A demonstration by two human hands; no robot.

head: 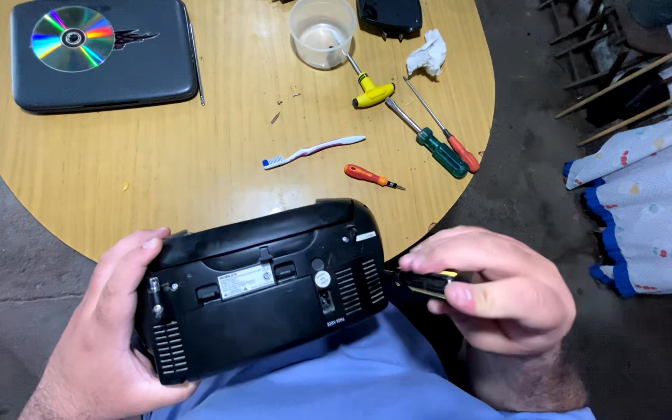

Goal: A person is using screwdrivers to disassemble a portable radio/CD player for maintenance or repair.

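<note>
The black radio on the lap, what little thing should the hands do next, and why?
Probably turn the screwdriver: the right hand holds its tip against the side of the black radio, while the left hand steadies the other end. Whether the tip sits in a screw is hidden.

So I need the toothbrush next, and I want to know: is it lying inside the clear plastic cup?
No, the toothbrush lies flat on the wooden table, apart from the clear cup.

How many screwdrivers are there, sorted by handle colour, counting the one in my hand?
Yellow T-handle: 1
Green handle: 1
Red handle: 1
Orange handle, small: 1
Black-and-yellow handle, in the right hand, tip at the black radio: 1
Total: 5
</note>
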